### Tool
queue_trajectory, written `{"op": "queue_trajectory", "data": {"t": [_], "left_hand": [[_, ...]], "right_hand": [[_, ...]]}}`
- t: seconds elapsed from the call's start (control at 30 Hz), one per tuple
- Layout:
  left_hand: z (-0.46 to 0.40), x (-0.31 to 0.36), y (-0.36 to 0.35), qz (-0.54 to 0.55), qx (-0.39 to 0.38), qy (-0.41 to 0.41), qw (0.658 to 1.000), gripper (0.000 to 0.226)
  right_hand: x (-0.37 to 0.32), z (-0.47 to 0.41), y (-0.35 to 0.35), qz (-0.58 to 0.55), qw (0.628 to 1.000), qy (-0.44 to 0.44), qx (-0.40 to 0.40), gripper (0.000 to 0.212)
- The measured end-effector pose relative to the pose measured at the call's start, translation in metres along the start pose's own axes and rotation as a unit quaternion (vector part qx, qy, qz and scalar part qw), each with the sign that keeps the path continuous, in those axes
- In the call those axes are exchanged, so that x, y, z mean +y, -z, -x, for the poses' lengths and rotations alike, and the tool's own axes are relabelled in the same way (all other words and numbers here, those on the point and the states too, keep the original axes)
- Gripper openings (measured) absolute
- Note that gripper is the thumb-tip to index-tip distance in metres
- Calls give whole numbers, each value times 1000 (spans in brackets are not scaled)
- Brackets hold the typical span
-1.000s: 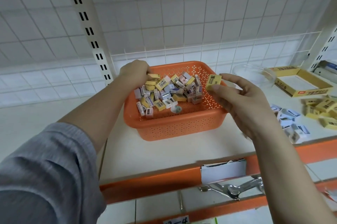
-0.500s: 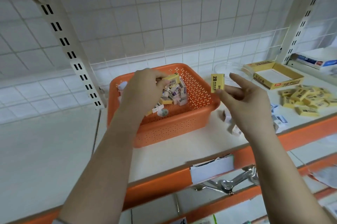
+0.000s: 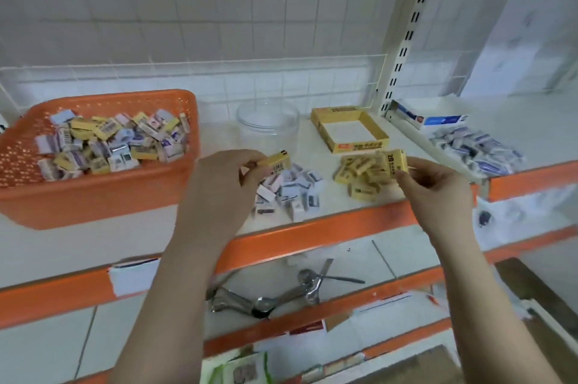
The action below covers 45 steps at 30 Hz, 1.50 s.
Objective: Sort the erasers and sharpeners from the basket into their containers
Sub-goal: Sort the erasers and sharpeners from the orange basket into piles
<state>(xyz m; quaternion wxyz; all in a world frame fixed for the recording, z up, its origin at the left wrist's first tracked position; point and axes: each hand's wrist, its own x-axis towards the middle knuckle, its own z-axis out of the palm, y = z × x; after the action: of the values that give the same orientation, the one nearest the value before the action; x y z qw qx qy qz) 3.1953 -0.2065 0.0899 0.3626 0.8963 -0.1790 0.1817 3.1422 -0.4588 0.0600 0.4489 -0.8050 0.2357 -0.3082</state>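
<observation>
Carrying erasers toward yellow pile (image 3: pixel 362 169): left hand (image 3: pixel 219 177) pinched eraser (image 3: pixel 276 161), right hand (image 3: pixel 434 183) pinched another (image 3: pixel 396 160); next, release there.

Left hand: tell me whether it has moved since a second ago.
Yes. The left hand, pinching a yellow eraser, has left the orange basket and now hangs to its right, above the white pile.

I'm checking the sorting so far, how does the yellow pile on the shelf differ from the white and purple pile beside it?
The pile of yellow boxed pieces is one colour; the pile of white and purple boxed pieces is mixed. The yellow pile lies in front of the yellow cardboard tray, the white one in front of the clear plastic jar. Both sit loose on the shelf, outside any container.
</observation>
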Motion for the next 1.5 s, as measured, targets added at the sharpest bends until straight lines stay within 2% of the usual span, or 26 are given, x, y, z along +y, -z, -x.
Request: {"op": "queue_trajectory", "data": {"t": [0.17,0.37,0.47,0.6,0.67,0.83,0.93,1.17,1.5], "left_hand": [[9,31,-38,8,-32,55,998,18],[2,44,-66,5,-56,38,998,17],[-7,47,-80,13,-67,26,997,18],[-18,53,-104,31,-77,17,996,19],[-22,57,-117,27,-97,-1,995,20],[-25,63,-141,-8,-145,-44,988,22],[-23,61,-147,-26,-157,-41,986,24],[-23,58,-127,-14,-134,-3,991,23],[-37,10,-18,38,-41,24,998,20]], "right_hand": [[23,-55,14,68,997,-32,-28,29],[43,-90,0,137,988,-17,-76,28],[56,-82,-3,118,992,17,-34,25],[81,-46,-3,79,986,128,70,15],[91,-27,1,62,981,150,103,14],[99,-4,14,53,982,158,83,14],[95,-2,18,51,987,138,70,16],[73,5,17,30,990,136,26,17],[7,38,-38,6,984,176,20,17]]}}
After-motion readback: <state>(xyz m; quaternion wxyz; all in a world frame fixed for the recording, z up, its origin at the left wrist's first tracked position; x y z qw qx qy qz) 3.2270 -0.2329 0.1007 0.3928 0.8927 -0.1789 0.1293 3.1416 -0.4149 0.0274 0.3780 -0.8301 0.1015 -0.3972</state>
